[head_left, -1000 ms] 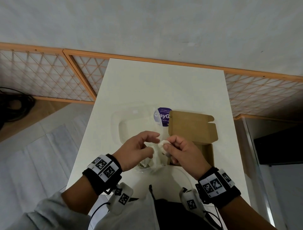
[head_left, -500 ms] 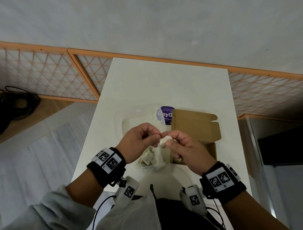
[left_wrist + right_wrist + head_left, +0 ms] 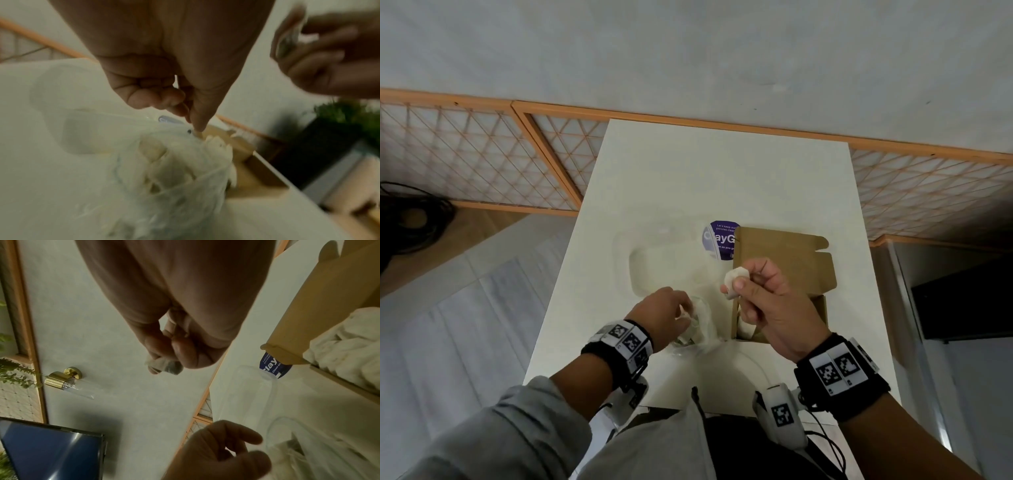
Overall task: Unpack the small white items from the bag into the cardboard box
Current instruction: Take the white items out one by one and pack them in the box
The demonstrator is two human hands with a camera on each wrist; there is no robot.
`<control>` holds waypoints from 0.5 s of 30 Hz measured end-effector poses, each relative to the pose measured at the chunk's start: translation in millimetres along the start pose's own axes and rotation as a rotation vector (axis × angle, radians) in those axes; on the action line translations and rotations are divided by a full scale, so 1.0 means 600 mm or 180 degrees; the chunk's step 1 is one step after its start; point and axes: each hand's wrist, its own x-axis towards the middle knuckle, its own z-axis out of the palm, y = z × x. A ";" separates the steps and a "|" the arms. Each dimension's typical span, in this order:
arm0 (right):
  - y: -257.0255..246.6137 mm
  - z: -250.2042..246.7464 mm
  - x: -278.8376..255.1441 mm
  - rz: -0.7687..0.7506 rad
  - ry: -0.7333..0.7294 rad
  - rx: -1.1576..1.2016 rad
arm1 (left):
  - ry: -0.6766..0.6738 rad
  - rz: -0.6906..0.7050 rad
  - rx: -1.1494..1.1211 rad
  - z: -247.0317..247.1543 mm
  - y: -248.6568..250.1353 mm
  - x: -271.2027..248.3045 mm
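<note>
A clear plastic bag (image 3: 700, 330) of small white items lies on the white table (image 3: 722, 171) near its front edge. My left hand (image 3: 681, 312) is at the bag's mouth, and its fingertips (image 3: 194, 125) pinch the bag (image 3: 174, 170) at the top edge. My right hand (image 3: 737, 284) pinches one small white item (image 3: 736, 278) above the left wall of the open cardboard box (image 3: 784, 260). The right wrist view shows this item (image 3: 164, 365) between thumb and fingers. Several white items (image 3: 347, 347) lie inside the box (image 3: 329, 301).
A clear plastic tub (image 3: 664, 270) with a purple label (image 3: 719, 240) lies behind the bag, left of the box lid. The table's front edge is close to my body. A dark screen (image 3: 51, 451) and a brass wall fitting (image 3: 61, 378) are off the table.
My right hand has drawn a white item away from the left hand, up and to the right, to the box. The left hand has dropped down onto the bag.
</note>
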 end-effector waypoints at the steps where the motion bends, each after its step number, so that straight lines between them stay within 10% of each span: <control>1: 0.000 -0.003 -0.002 0.0027 0.0034 -0.0037 | -0.0070 0.0025 0.0246 0.012 -0.003 0.005; 9: -0.002 -0.021 -0.024 0.0087 0.0187 -0.0075 | -0.0242 0.0414 0.1493 0.090 -0.019 0.049; 15: -0.005 -0.028 -0.034 0.0106 0.0327 -0.0128 | -0.0010 0.0169 0.0419 0.075 -0.025 0.039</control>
